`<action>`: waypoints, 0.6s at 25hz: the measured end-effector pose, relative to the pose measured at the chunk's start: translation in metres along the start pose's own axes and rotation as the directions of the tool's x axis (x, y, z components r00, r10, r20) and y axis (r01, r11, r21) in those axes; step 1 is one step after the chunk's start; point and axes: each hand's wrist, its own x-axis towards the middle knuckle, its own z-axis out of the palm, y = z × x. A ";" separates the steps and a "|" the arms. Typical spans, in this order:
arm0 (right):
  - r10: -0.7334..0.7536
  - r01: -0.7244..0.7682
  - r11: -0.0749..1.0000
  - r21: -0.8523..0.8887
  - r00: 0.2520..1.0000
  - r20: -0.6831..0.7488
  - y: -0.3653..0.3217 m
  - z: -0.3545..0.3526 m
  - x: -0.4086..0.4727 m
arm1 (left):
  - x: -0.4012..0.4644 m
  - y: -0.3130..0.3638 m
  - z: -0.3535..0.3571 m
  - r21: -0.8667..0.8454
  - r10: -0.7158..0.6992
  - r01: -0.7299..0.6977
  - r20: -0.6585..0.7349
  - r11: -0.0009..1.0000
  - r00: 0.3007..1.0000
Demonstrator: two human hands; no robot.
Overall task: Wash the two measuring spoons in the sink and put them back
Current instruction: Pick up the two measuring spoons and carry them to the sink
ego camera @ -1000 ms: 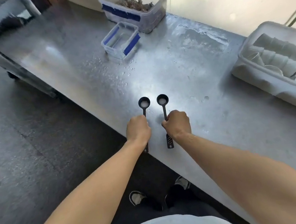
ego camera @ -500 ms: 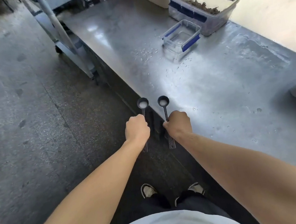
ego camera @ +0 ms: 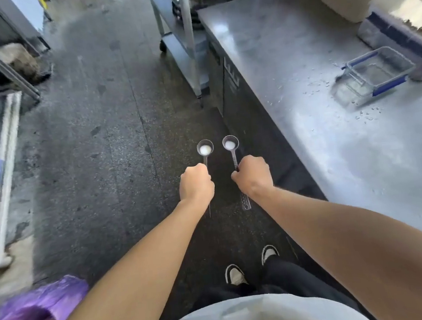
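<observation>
Mid-frame, left hand (ego camera: 196, 185) fisted around left measuring spoon (ego camera: 205, 148); right hand (ego camera: 253, 175) fisted around right measuring spoon (ego camera: 230, 143)

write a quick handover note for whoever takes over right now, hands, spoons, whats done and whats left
Left hand: grips the left measuring spoon by its handle, bowl level.
Right hand: grips the right measuring spoon the same way.
Both spoons hold white residue and are over the floor, beside the steel counter.
Done: spoons picked up.
Left: find the sink (not in view), wash both, put them back.
</observation>
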 end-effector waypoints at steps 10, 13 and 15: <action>-0.259 0.286 0.953 -0.104 0.941 0.217 -0.143 0.073 0.049 | 0.047 -0.126 -0.046 -0.103 -0.348 0.340 -0.078 0.935 0.934; -0.331 0.374 0.922 -0.104 0.897 0.294 -0.187 0.101 0.063 | 0.064 -0.162 -0.062 -0.130 -0.455 0.442 -0.097 0.887 0.885; -0.364 0.419 0.902 -0.103 0.868 0.338 -0.218 0.119 0.074 | 0.074 -0.186 -0.073 -0.125 -0.514 0.502 -0.098 0.856 0.852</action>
